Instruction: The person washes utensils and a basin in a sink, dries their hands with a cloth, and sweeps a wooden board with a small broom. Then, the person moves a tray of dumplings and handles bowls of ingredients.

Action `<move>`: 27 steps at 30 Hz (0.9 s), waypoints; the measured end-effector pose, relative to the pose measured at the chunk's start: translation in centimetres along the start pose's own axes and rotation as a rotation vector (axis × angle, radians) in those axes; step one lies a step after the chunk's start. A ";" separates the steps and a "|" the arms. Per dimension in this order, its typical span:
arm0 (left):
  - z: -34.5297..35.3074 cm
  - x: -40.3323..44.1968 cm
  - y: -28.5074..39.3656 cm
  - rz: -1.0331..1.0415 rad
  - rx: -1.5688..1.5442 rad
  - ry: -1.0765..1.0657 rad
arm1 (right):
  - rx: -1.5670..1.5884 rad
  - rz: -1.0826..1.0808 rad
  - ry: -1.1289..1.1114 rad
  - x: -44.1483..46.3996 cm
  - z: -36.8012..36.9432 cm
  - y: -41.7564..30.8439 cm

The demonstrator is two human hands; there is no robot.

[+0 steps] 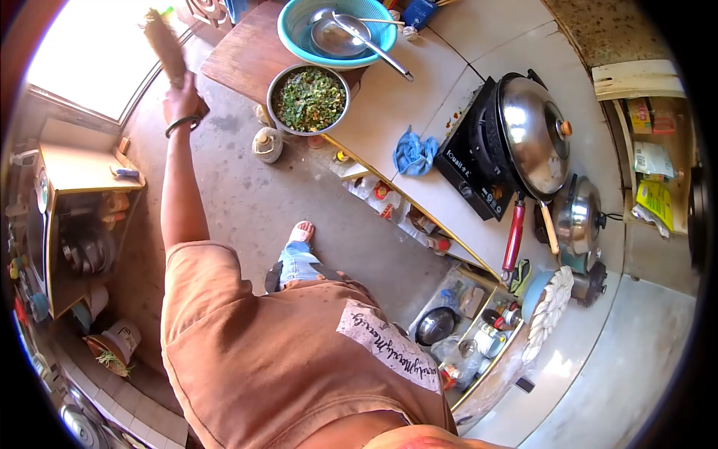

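Note:
My left hand [183,102], with a dark bangle on the wrist, is stretched out to the upper left. Its fingers are wrapped round a tan brush-like bundle [164,46] held up near the bright doorway; its exact kind is unclear. My right hand is out of view. To the right of my left hand, a steel bowl of chopped greens [308,99] sits at the counter's end. Behind that bowl stands a turquoise basin [293,37] with a metal ladle [374,49] lying across it.
A lidded wok [535,135] sits on a black stove [473,168] along the counter, beside a blue cloth [415,152]. Past it stands a steel pot [580,217]. A plastic jug [267,145] is on the floor. At left is a wooden cabinet [90,168].

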State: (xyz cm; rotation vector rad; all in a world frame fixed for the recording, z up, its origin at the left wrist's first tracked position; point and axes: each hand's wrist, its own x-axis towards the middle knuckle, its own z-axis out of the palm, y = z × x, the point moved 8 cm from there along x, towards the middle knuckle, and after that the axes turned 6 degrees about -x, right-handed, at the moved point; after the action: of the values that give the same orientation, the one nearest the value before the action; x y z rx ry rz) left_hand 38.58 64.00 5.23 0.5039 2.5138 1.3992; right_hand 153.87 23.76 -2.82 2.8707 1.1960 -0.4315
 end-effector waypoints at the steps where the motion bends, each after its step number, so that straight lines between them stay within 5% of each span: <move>1: 2.2 2.9 -4.7 0.003 0.248 -0.103 | 0.108 0.142 -0.025 -1.4 -0.8 -2.0; 2: 3.9 4.0 -7.2 0.034 0.431 -0.218 | 0.116 0.157 -0.034 -1.7 -1.0 -2.7; 4: 2.5 4.3 -7.5 0.069 0.296 -0.126 | 0.151 0.200 -0.045 -2.6 -0.2 -3.1; 7: -0.7 -1.0 -0.2 0.057 0.090 0.013 | 0.306 0.135 -0.107 -2.8 3.0 0.4; 10: 2.2 -1.1 1.7 0.136 0.117 -0.107 | -0.262 -0.176 -0.034 -4.4 2.4 -2.8; 13: 8.5 -1.7 2.0 0.099 0.141 -0.434 | 0.174 0.194 -0.206 -6.3 1.7 -4.4; 17: 11.8 4.0 -3.1 0.262 0.649 -0.445 | 0.497 0.311 -0.165 -7.5 2.2 -3.0; 20: 0.6 1.6 1.4 -0.036 0.820 -0.221 | 0.424 0.315 -0.113 -9.4 2.2 -1.9; 22: -5.7 -2.4 3.8 -0.532 -0.046 0.493 | 0.414 0.318 -0.159 -10.3 2.7 -1.0; 24: -4.8 2.8 -0.8 -0.225 -0.149 0.092 | 0.343 0.269 -0.162 -10.2 2.7 -1.6; 27: 0.9 -0.2 2.2 0.011 -0.178 -0.240 | 0.214 0.143 -0.160 -9.8 2.0 -3.2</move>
State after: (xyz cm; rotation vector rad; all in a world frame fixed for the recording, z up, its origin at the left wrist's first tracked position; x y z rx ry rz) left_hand 39.52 65.69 6.68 0.6113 2.1789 1.4543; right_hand 144.61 18.99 -1.95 2.9995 0.9669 -0.8127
